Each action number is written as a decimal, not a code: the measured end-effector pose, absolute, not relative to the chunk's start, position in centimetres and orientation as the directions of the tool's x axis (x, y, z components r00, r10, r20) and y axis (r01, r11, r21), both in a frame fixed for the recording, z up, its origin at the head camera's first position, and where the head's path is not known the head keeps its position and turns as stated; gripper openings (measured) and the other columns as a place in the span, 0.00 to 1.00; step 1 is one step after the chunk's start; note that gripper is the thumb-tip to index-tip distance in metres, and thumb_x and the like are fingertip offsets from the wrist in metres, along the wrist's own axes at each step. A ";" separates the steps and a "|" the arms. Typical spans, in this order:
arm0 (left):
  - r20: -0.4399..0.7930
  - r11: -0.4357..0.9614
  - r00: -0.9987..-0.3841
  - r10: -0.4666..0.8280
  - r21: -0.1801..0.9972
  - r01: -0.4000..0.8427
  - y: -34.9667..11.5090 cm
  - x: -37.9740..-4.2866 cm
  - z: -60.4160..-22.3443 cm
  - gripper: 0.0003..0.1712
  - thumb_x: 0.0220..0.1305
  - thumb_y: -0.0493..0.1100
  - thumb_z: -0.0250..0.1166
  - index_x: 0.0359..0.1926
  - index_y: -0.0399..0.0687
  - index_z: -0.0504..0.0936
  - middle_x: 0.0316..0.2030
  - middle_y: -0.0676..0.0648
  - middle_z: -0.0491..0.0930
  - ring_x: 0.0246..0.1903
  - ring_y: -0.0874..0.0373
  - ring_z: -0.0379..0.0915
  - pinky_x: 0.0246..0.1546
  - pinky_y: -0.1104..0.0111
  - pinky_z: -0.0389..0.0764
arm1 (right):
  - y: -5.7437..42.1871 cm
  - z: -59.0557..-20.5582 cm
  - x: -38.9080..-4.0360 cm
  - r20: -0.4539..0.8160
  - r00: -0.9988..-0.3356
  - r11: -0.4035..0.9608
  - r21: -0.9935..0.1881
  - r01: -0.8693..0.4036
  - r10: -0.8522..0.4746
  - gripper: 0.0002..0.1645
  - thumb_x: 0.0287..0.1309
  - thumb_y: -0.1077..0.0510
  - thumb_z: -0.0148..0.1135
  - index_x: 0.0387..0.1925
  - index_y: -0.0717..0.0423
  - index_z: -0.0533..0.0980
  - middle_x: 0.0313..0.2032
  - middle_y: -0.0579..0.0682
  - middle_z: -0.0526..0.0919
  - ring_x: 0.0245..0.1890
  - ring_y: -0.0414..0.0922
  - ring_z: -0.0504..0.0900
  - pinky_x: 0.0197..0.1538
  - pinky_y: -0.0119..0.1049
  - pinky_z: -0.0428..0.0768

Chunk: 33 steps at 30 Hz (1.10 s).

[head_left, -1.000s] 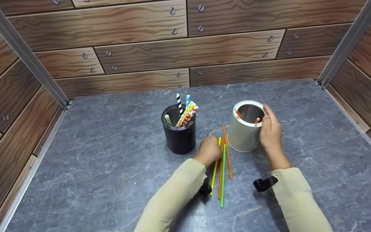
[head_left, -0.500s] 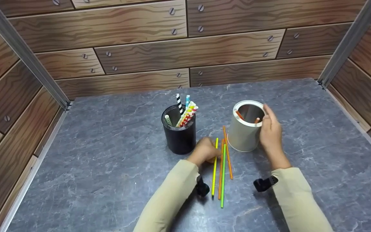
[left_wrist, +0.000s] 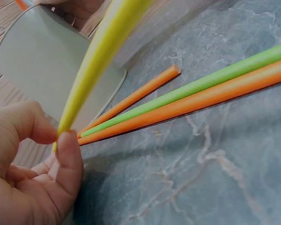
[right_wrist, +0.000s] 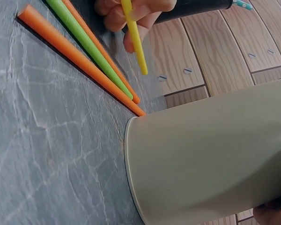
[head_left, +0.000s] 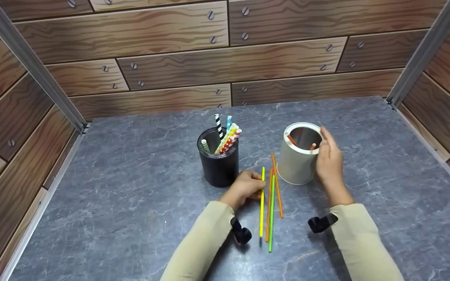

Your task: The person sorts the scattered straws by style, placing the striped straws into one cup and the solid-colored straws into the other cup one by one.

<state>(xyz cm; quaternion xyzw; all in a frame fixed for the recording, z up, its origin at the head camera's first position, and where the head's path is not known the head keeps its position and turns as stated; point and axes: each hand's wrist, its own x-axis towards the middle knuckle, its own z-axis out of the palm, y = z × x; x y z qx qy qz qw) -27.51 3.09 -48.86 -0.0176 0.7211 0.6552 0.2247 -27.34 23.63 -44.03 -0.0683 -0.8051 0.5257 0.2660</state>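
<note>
My left hand (head_left: 245, 186) pinches a yellow straw (head_left: 262, 218) between thumb and forefinger; the straw is off the table. Just right of it lie a green straw (head_left: 271, 222) and two orange straws (head_left: 278, 193), close together and partly crossing. With the right hand (head_left: 329, 162) I hold the right side of a cream canister (head_left: 296, 168), which stands upright with orange straws (head_left: 291, 139) inside. In the right wrist view the canister (right_wrist: 201, 154) hides most of that hand. The left wrist view shows the yellow straw (left_wrist: 96, 56) raised above the others.
A black cup (head_left: 220, 171) stands just beyond my left hand, holding several patterned paper straws (head_left: 229, 138). The grey marbled table (head_left: 131, 195) is bounded by wood-print panels (head_left: 178, 70) at the back and sides.
My left hand has drawn the yellow straw leftward, apart from the other straws, and lifted it off the table. The right hand and the canister have stayed in place.
</note>
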 end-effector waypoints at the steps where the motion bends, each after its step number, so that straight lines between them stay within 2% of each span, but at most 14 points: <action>1: -0.342 0.121 -0.901 0.266 0.939 -0.321 3.1 -27.5 -48.9 0.08 0.47 0.28 0.56 0.31 0.41 0.69 0.17 0.50 0.68 0.15 0.61 0.64 0.14 0.73 0.71 | 23.6 -44.0 -27.3 0.356 -0.849 0.439 -0.883 -0.168 0.390 0.27 0.65 0.62 0.35 0.64 0.63 0.63 0.62 0.59 0.68 0.64 0.52 0.63 0.66 0.42 0.58; 6: -0.269 0.045 -0.935 0.233 0.963 -0.266 3.4 -27.5 -48.5 0.12 0.46 0.28 0.55 0.35 0.39 0.69 0.19 0.51 0.68 0.15 0.62 0.64 0.15 0.73 0.71 | 23.6 -44.1 -27.4 0.352 -0.851 0.437 -0.884 -0.166 0.389 0.27 0.64 0.62 0.35 0.63 0.64 0.63 0.62 0.59 0.67 0.64 0.52 0.62 0.66 0.42 0.58; 12: -0.090 0.004 -0.982 0.166 0.996 -0.090 4.0 -27.4 -47.4 0.14 0.42 0.26 0.57 0.34 0.39 0.69 0.17 0.53 0.67 0.14 0.64 0.63 0.14 0.74 0.71 | 23.6 -44.1 -27.3 0.352 -0.846 0.434 -0.886 -0.163 0.400 0.27 0.64 0.62 0.34 0.63 0.63 0.64 0.62 0.59 0.68 0.64 0.52 0.63 0.66 0.41 0.58; 19: 0.079 -0.019 -0.991 0.108 0.997 0.077 4.4 -27.1 -45.9 0.15 0.40 0.25 0.57 0.33 0.38 0.69 0.17 0.53 0.68 0.14 0.65 0.65 0.15 0.74 0.74 | 23.6 -44.3 -27.4 0.370 -0.838 0.438 -0.881 -0.179 0.401 0.27 0.64 0.62 0.35 0.62 0.65 0.64 0.61 0.60 0.69 0.64 0.53 0.63 0.66 0.42 0.59; 25: 0.243 -0.019 -0.970 0.005 0.970 0.242 4.5 -26.7 -43.8 0.15 0.37 0.26 0.54 0.32 0.38 0.69 0.18 0.55 0.68 0.17 0.67 0.65 0.18 0.75 0.72 | 23.6 -44.4 -27.5 0.383 -0.832 0.447 -0.875 -0.186 0.402 0.27 0.64 0.62 0.35 0.62 0.66 0.65 0.61 0.61 0.69 0.63 0.54 0.64 0.65 0.43 0.59; 29: 0.369 -0.027 -0.926 -0.078 0.928 0.372 4.6 -26.6 -42.8 0.14 0.37 0.26 0.55 0.31 0.37 0.69 0.19 0.57 0.69 0.20 0.67 0.66 0.22 0.77 0.70 | 23.6 -44.3 -27.5 0.391 -0.826 0.457 -0.870 -0.187 0.406 0.27 0.63 0.63 0.35 0.61 0.66 0.65 0.60 0.61 0.70 0.63 0.54 0.65 0.65 0.44 0.60; 33: 0.442 -0.075 -0.888 -0.131 0.888 0.453 4.7 -26.5 -42.1 0.13 0.39 0.25 0.54 0.32 0.34 0.68 0.21 0.54 0.70 0.22 0.65 0.67 0.25 0.76 0.71 | 23.5 -44.2 -27.5 0.396 -0.823 0.457 -0.868 -0.192 0.407 0.26 0.63 0.63 0.36 0.61 0.67 0.65 0.60 0.61 0.70 0.62 0.54 0.65 0.65 0.44 0.60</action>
